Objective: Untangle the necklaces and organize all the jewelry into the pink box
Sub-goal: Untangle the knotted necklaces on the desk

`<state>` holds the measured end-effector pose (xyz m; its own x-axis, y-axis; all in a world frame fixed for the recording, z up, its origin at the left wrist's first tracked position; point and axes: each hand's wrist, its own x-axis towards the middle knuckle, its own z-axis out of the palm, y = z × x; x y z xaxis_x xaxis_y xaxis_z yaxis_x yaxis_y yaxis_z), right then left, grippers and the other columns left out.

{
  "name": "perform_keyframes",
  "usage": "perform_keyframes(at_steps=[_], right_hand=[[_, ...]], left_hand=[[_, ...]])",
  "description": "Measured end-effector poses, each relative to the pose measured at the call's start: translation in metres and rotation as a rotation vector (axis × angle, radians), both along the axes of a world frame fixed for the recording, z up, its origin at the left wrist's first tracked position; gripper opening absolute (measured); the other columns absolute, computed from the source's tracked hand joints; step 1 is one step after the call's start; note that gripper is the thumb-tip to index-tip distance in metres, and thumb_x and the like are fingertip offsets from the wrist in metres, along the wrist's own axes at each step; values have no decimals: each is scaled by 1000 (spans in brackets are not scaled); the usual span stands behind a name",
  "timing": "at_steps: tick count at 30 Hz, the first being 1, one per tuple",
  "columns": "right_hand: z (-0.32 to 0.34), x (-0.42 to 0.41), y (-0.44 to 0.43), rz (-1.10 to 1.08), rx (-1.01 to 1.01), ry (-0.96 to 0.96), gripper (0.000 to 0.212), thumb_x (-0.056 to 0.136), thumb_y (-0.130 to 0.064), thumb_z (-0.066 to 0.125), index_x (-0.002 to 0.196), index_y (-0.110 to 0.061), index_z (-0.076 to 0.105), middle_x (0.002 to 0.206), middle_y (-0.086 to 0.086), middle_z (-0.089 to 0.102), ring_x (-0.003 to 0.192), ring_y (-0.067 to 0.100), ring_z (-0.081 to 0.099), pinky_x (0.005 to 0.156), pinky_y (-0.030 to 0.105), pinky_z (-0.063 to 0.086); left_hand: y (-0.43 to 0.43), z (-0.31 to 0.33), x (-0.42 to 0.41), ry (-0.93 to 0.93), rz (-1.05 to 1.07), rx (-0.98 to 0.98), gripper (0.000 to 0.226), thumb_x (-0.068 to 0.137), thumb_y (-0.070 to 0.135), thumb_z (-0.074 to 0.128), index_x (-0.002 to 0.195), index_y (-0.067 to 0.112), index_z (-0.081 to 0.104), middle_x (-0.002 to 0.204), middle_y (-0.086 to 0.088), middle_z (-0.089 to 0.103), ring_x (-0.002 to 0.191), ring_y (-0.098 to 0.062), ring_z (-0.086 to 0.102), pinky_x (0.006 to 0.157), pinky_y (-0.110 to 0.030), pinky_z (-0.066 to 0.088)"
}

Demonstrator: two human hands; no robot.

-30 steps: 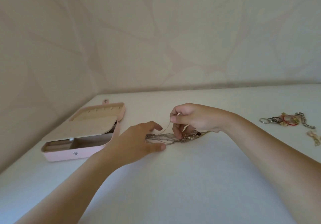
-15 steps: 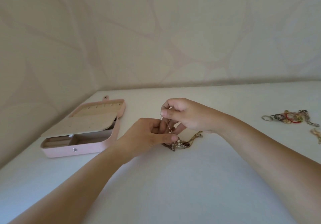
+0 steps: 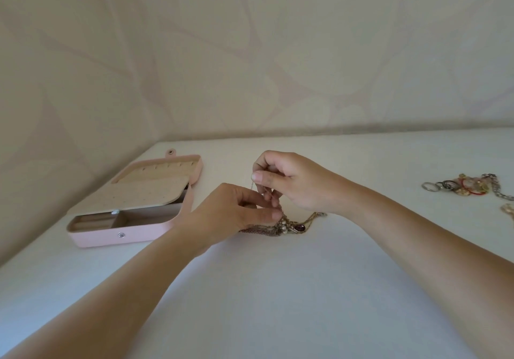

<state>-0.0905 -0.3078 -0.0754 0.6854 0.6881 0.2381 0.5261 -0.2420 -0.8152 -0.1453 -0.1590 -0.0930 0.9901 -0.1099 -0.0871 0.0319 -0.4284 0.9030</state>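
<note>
A knot of tangled necklaces (image 3: 289,226), with pearls and a dark red stone, lies on the white table in the middle. My right hand (image 3: 289,180) pinches a thin chain between thumb and forefinger and holds it up above the knot. Just left of it, my left hand (image 3: 233,214) pinches the strands at the top of the knot. The pink box (image 3: 125,236) stands open at the left, its beige insert flap tilted over the compartments.
A heap of rings, bangles and a chain bracelet (image 3: 467,186) lies at the far right, with another gold piece (image 3: 509,209) at the frame's edge. The table meets patterned walls at the back and left.
My left hand went from resting flat on the necklaces to pinching them. My right hand has lifted a thin chain upward out of the knot.
</note>
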Motion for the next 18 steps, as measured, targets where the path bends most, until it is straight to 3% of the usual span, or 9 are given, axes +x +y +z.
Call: perform_keyframes(at_steps=[2, 4, 7, 10, 12, 14, 18], right_hand=[[0, -1, 0, 13, 19, 25, 17, 98, -17, 48, 81, -18, 52, 70, -7, 59, 61, 14, 58, 69, 37, 53], [-1, -2, 2, 31, 34, 30, 17, 98, -17, 48, 81, -18, 52, 74, -3, 59, 64, 17, 59, 72, 40, 54], [-1, -3, 5, 31, 45, 27, 16, 98, -16, 48, 82, -17, 52, 75, -1, 60, 66, 18, 59, 70, 37, 54], [1, 1, 1, 1, 44, 15, 13, 95, -13, 53, 83, -16, 54, 79, -1, 63, 71, 15, 64, 72, 30, 56], [5, 6, -7, -66, -57, -41, 11, 89, -13, 62, 82, -19, 56, 79, -6, 64, 72, 13, 67, 70, 27, 55], [11, 8, -19, -100, -260, -99, 15, 82, -12, 70, 78, -22, 59, 69, -14, 63, 64, 8, 64, 60, 17, 46], [17, 1, -26, 16, -535, -60, 16, 70, -16, 81, 74, -21, 66, 57, -19, 62, 55, 2, 55, 48, 11, 37]], left_hand=[[0, -1, 1, 0, -21, 25, 30, 64, 38, 83, 88, 21, 76, 69, -2, 60, 68, -16, 55, 76, -19, 38], [-2, -1, 1, 6, -22, 31, 21, 71, 28, 80, 88, 16, 76, 80, 3, 72, 79, -6, 66, 77, -11, 43], [-2, -3, 0, -10, 0, 47, 16, 74, 22, 79, 80, 8, 73, 73, 4, 67, 70, -4, 59, 69, -11, 41], [-1, -1, 0, -2, 17, 51, 6, 74, 22, 78, 75, 16, 76, 70, 1, 66, 65, -8, 51, 62, -14, 37], [1, -1, -1, 4, 21, 42, 6, 75, 23, 77, 77, 18, 77, 68, -1, 65, 62, -12, 45, 60, -17, 33], [3, -1, 0, 7, 22, 22, 6, 76, 21, 76, 77, 16, 77, 60, 3, 63, 57, -12, 42, 56, -16, 32], [3, -2, 2, 3, 35, 33, 10, 78, 22, 75, 80, 12, 76, 51, 8, 57, 55, -12, 39, 55, -15, 32]])
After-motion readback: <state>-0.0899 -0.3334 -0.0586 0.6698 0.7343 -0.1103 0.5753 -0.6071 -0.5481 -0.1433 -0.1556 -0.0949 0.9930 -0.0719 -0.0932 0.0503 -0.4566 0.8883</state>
